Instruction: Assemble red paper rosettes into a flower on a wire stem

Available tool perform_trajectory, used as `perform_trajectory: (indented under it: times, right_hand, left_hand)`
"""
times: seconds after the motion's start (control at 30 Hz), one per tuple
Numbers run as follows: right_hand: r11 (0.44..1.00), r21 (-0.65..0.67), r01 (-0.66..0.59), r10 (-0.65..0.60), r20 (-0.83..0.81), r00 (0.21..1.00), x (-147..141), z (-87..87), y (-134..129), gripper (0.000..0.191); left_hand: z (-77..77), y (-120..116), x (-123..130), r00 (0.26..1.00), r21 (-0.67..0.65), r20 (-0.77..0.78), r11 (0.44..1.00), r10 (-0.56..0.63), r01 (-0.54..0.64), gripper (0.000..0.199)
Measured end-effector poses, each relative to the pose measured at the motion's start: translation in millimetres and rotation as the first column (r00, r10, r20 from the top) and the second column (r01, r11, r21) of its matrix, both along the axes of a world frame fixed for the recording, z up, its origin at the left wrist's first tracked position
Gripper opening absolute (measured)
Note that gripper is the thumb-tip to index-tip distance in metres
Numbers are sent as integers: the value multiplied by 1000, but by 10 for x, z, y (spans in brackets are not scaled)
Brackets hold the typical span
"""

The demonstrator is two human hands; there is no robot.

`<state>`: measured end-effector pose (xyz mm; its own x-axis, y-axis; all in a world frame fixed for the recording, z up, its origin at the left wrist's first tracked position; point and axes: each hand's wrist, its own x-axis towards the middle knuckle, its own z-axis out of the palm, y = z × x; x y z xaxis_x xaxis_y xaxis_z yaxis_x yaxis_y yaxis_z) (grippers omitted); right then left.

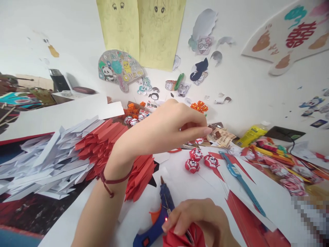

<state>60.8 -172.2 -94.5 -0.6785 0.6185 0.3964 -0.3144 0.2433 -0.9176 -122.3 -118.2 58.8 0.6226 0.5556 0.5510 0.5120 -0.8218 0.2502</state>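
Note:
My left hand (174, 127), with a dark red cord bracelet (115, 181) at the wrist, is raised across the middle of the view. Its thumb and fingertips are closed in a pinch, and whatever may be between them is too small to make out. Low in the view, my right hand (203, 216) grips a red folded-paper flower (183, 236), partly cut off by the bottom edge. Just left of it lies a blue glue gun (154, 228) with an orange trigger and a lit red light. Several red-and-white paper flowers (196, 160) rest beyond my right hand.
White paper strips (53, 154) and red paper strips (102, 144) are heaped at left. A blue watch (240, 180) lies on white paper at right. Further right are a yellow bottle (253, 133) and cluttered craft pieces. Orange flowers (132, 110) stand near the wall.

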Motion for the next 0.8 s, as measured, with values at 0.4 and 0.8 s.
perform_trajectory:
  times: [0.4,0.8]
  right_hand:
    - [992,-10,-127,127,-64,990,42,22,17,51]
    - [755,-132,642,-618,183,764,74,-29,71,44]
  left_hand:
    - [-8,2,30,1000,10,-16,1000,-20,20,31]
    - [-81,85,87,998,18,-37,999,41,-40,32]
